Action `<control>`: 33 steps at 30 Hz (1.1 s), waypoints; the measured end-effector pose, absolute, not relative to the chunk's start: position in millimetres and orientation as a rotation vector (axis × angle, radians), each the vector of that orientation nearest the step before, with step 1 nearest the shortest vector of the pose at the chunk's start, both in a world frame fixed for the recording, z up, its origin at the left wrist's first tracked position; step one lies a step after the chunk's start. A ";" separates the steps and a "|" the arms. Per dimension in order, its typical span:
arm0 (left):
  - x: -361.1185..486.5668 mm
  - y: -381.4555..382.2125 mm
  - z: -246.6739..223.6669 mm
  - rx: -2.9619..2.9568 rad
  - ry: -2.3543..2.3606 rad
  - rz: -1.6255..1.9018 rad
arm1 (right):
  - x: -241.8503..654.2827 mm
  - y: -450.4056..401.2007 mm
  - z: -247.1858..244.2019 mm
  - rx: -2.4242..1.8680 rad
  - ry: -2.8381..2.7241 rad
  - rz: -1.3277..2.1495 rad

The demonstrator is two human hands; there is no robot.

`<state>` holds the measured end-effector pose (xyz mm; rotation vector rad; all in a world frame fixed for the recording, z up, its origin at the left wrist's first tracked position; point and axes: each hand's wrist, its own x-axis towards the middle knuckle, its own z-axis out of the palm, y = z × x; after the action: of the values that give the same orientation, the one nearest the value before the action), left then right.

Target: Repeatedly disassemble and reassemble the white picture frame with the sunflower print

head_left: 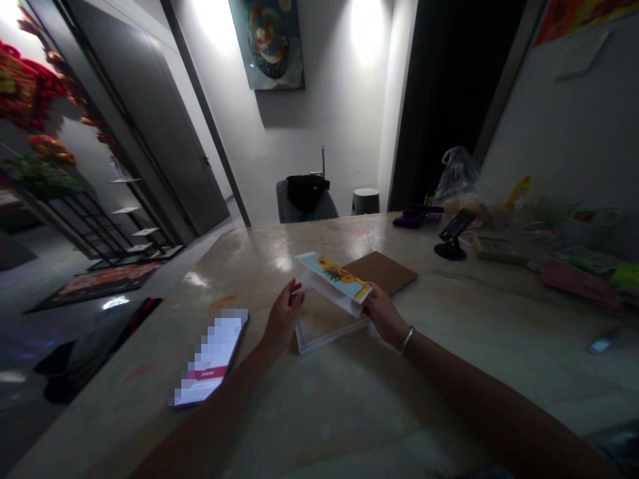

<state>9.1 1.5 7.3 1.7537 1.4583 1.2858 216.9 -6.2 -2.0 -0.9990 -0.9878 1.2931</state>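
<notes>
The right hand (382, 309) pinches a sunflower print (337, 276), tilted, above a partly hidden white frame (329, 338) on the counter (309, 399). The left hand (284, 309), fingers loosely parted, is just beside the print at eight o'clock. From the frame, a brown board (387, 269) lies at one o'clock, a black stand (455, 226) at two, a grey chair (284, 201) at twelve.

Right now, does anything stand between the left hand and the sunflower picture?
Nothing visible does. The left hand is beside the left end of the sunflower picture; whether they touch is unclear. The right hand holds the other end. The white frame lies below and the brown board behind, neither between them.
</notes>
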 end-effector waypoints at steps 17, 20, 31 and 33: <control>5.5 0.5 15.9 1.706 1.538 1.135 | 230.1 0.1 -1.5 -1.074 -1.126 1.224; 5.0 0.3 14.7 1.759 1.558 1.126 | 233.0 7.9 -8.4 -1.128 -1.215 1.095; 3.4 2.1 10.2 1.910 1.810 0.928 | 237.7 3.3 -5.8 -1.440 -1.776 0.554; 4.5 0.0 12.3 1.961 1.880 0.856 | 237.5 0.1 -2.0 -1.478 -1.843 0.512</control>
<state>4.5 0.0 12.3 1.9607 1.8798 0.8558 237.5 0.1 -2.0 -1.4777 -1.8428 0.5121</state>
